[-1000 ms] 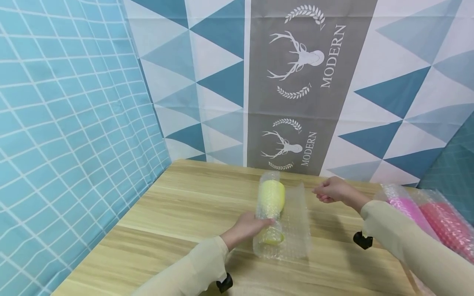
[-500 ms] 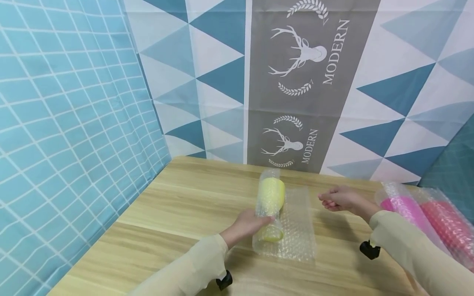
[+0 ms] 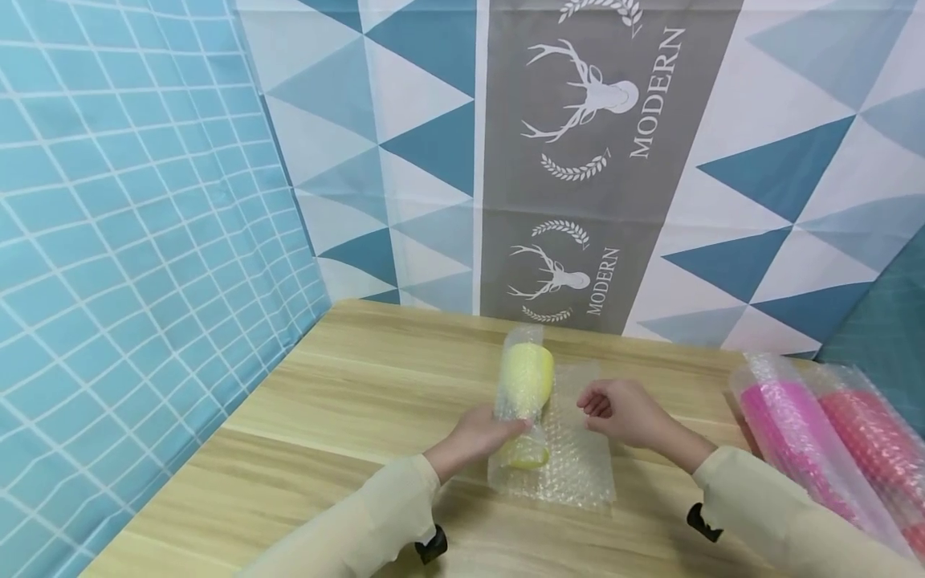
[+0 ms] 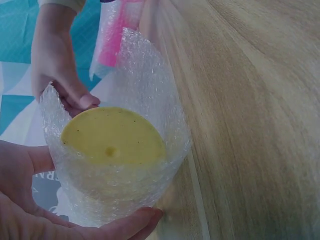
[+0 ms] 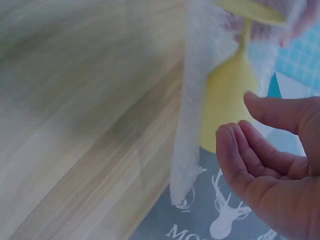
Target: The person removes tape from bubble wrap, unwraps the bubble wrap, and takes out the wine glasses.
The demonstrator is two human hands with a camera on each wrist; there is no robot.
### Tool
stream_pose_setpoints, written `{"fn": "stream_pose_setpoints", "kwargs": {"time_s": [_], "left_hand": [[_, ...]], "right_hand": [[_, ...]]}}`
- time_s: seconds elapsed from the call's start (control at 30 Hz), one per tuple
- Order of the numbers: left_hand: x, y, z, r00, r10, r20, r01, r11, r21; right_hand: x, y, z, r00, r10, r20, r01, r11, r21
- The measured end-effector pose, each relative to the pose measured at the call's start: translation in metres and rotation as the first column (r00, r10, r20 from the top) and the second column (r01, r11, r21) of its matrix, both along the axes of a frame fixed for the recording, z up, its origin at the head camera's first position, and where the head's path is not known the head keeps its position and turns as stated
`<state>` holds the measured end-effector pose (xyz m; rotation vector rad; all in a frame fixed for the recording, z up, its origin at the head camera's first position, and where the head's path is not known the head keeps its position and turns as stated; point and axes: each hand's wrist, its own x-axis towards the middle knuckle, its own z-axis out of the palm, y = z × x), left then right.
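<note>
A yellow goblet (image 3: 538, 377) lies on its side on the table, partly wrapped in clear bubble wrap (image 3: 578, 474). My left hand (image 3: 478, 433) grips it round the stem from the left, through the wrap. In the left wrist view the round foot (image 4: 112, 137) of the goblet faces the camera, with wrap curving round it. Over the loose flap on the right hovers my right hand (image 3: 623, 411), its fingers loosely bent and holding nothing. The right wrist view shows a gap between thumb and fingertips, beside the goblet's bowl (image 5: 225, 97).
Two bubble-wrapped things, one pink (image 3: 788, 437) and one red (image 3: 870, 429), lie at the table's right side. A patterned cloth (image 3: 433, 160) hangs behind the wooden table (image 3: 311, 401), and a blue checked cloth (image 3: 144, 241) covers the left side.
The loose wrap flap has dropped flatter onto the table. My right hand drew slightly away to the right, then came back left over the flap. The left hand keeps its grip.
</note>
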<state>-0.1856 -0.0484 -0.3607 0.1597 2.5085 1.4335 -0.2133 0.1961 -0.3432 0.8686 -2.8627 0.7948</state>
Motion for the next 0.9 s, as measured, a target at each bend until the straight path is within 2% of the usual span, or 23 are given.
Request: {"fn": "stream_pose_setpoints", "kwargs": {"time_s": [0.1,0.2,0.37,0.53,0.9], "left_hand": [[0.000,0.001,0.001,1.000,0.006,0.011,-0.006,1.000,-0.001],[0.000,0.001,0.002,0.999,0.022,0.029,-0.022,1.000,0.003],[0.001,0.000,0.002,0.999,0.034,0.040,-0.034,0.999,0.001],[0.000,0.001,0.002,0.999,0.022,0.030,-0.022,1.000,-0.005],[-0.002,0.006,0.004,0.999,0.036,-0.010,-0.037,0.998,-0.047]], "right_hand": [[0.005,-0.002,-0.006,0.998,0.045,-0.055,-0.041,0.997,0.061],[0.007,0.001,-0.013,0.996,0.067,-0.063,-0.059,0.992,0.114],[0.007,0.008,-0.025,0.995,0.102,-0.016,-0.099,0.988,0.121],[0.008,0.010,-0.033,0.988,0.143,-0.050,-0.135,0.981,0.137],[0.008,0.010,-0.037,0.983,0.157,-0.093,-0.141,0.976,0.165]]}}
